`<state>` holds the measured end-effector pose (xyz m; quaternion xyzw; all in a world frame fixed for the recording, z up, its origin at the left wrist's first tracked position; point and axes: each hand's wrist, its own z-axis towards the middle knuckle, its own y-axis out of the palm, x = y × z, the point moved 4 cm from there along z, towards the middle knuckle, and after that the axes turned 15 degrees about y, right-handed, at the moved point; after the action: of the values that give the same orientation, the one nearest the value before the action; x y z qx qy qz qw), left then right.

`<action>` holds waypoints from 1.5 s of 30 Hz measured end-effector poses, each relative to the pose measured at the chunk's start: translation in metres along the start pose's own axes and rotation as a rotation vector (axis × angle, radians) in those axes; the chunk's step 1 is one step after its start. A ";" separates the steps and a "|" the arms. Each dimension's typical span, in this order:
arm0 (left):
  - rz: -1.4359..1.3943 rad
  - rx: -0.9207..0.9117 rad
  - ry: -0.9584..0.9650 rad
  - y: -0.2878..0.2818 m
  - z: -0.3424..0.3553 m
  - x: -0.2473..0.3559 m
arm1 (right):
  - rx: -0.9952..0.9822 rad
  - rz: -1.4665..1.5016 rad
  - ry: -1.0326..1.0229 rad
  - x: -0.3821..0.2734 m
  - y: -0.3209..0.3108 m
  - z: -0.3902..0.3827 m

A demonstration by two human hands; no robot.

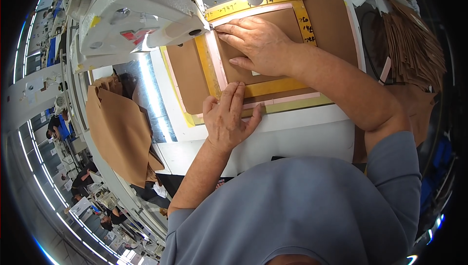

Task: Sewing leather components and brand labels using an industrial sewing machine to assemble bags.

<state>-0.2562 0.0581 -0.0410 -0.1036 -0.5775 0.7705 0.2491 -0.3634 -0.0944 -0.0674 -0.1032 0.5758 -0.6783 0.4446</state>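
Flat brown fabric-like panel lay within yellow rectangular frame, near front edge of white worktop; right hand pressed panel, left hand frame – neither clamped; seemed light, limp – best steered by frame.

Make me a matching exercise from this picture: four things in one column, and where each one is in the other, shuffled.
1. Left hand
2. Right hand
3. Sewing machine
4. Stack of brown sheets

A. Picture's far right, layered edges showing
B. Fingertips at the near left corner of the yellow frame
C. Picture's upper left, white body
D. Flat on the brown panel inside the frame

Pairs: 1-B, 2-D, 3-C, 4-A.
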 end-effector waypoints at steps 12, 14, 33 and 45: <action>-0.067 0.111 0.170 0.009 0.054 -0.052 | 0.064 0.137 -0.028 0.005 0.001 0.002; -0.126 0.079 0.089 0.018 0.059 -0.065 | 0.098 0.257 -0.010 0.008 -0.003 0.002; -0.240 0.093 0.112 0.030 0.099 -0.026 | 0.105 -0.001 0.460 0.101 -0.064 -0.035; -0.228 0.175 0.066 0.053 0.144 -0.049 | -0.001 -0.011 0.299 0.093 -0.062 -0.017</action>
<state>-0.2928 -0.0987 -0.0522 -0.0403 -0.5078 0.7808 0.3619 -0.4591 -0.1534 -0.0536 -0.0044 0.6352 -0.6884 0.3502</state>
